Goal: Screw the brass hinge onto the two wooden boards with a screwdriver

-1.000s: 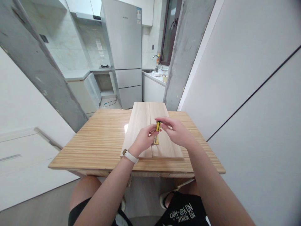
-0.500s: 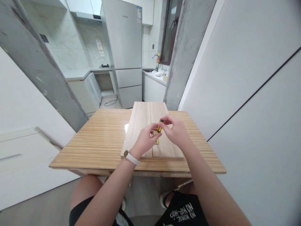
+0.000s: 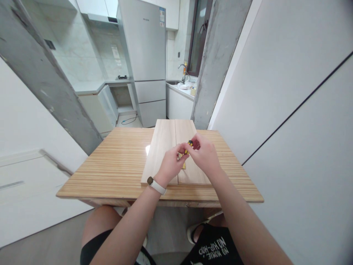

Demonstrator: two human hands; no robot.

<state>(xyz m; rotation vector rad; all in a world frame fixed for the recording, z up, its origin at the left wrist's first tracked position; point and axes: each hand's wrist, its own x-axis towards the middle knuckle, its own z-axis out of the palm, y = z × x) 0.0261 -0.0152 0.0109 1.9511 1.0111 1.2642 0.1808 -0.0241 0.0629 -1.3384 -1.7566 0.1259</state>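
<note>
**Small screwdriver held over the seam of two boards**

A short yellow-and-black screwdriver stands tilted above the two pale wooden boards, close to the seam where they lie side by side. The right hand closes its fingertips around the top of the handle, so most of the tool is hidden behind the fingers and only a small yellow and black part shows. The left hand meets it from the other side, thumb and forefinger pinched together just below and beside the handle; what they pinch is too small to tell. A small yellow piece lies on the board directly under both hands, near the seam, largely covered by them.

A white wristband sits on the left wrist. The boards rest lengthwise on a striped wooden table, reaching its far edge. Beyond the table stand a grey concrete pillar, a tall refrigerator and a kitchen counter with a tap.
</note>
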